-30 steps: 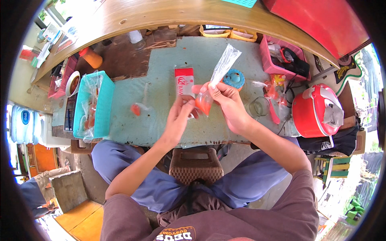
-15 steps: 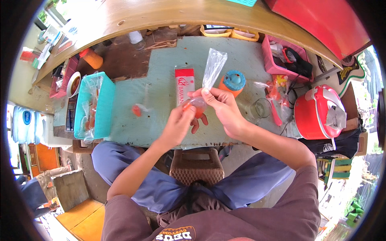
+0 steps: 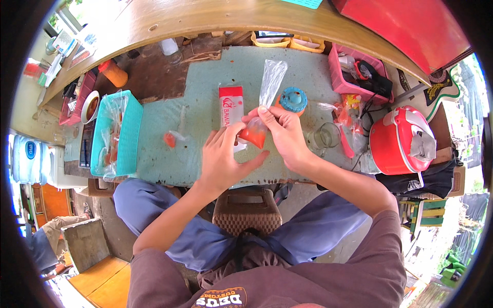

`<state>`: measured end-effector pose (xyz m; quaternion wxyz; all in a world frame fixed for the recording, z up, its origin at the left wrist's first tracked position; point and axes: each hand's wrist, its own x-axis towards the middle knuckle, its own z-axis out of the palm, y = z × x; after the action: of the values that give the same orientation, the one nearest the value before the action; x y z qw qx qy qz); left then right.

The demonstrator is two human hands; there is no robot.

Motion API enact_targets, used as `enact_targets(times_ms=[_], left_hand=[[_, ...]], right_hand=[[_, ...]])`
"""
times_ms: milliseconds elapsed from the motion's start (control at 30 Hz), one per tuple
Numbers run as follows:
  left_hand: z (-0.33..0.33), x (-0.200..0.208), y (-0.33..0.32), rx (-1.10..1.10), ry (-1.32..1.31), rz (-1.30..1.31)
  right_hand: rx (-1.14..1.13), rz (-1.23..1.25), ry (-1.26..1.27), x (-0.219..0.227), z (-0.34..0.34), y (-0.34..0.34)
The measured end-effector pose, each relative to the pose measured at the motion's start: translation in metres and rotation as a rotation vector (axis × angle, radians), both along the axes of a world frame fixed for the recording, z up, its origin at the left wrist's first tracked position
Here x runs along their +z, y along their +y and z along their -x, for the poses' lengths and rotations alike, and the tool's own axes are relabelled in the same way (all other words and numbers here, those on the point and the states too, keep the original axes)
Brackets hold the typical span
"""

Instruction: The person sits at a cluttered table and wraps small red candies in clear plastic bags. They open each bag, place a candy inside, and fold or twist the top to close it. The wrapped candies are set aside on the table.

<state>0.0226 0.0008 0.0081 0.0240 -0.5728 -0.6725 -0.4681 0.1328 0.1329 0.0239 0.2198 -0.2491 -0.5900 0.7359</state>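
Observation:
A small clear plastic bag with orange-red sauce in its bottom hangs in front of me over the table. My right hand pinches its gathered neck between thumb and fingers, and the clear upper part sticks up above the grip. My left hand is open beside the filled end, thumb and fingers spread apart; whether a fingertip touches the bag I cannot tell. Behind the hands lies a red and white packet, partly covered by them. An orange bottle with a blue lid stands just past my right hand.
A turquoise basket with filled bags stands left on the pale-blue table. Another small sauce bag lies nearby. At right are a glass, bags with red contents, a pink basket and a red-white cooler.
My left hand has let go of the bag's filled bottom and spread its fingers, drawing slightly left. The right hand keeps its pinch on the neck, and the sauce now hangs in view.

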Motion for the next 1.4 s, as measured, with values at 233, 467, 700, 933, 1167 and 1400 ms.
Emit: enact_targets(times_ms=[233, 467, 700, 933, 1167, 1400], left_hand=[[0.001, -0.008, 0.003, -0.16, -0.953, 0.16], [0.003, -0.01, -0.001, -0.524, -1.691, 0.304], [-0.011, -0.008, -0.002, -0.084, -0.33, 0.011], [-0.006, -0.008, 0.0, -0.205, -0.85, 0.104], [0.008, -0.008, 0.004, -0.508, -1.599, 0.349], [-0.008, -0.008, 0.002, -0.14, -0.752, 0.011]], right_hand=[[0.029, 0.016, -0.033, -0.001, -0.004, -0.004], [0.051, -0.06, 0.153, 0.009, -0.007, -0.003], [-0.019, 0.011, 0.105, 0.002, -0.003, 0.004], [0.006, 0.044, 0.071, -0.003, -0.001, 0.0], [0.041, 0.09, 0.065, 0.001, -0.003, 0.0], [0.0, 0.033, 0.087, 0.004, -0.001, 0.003]])
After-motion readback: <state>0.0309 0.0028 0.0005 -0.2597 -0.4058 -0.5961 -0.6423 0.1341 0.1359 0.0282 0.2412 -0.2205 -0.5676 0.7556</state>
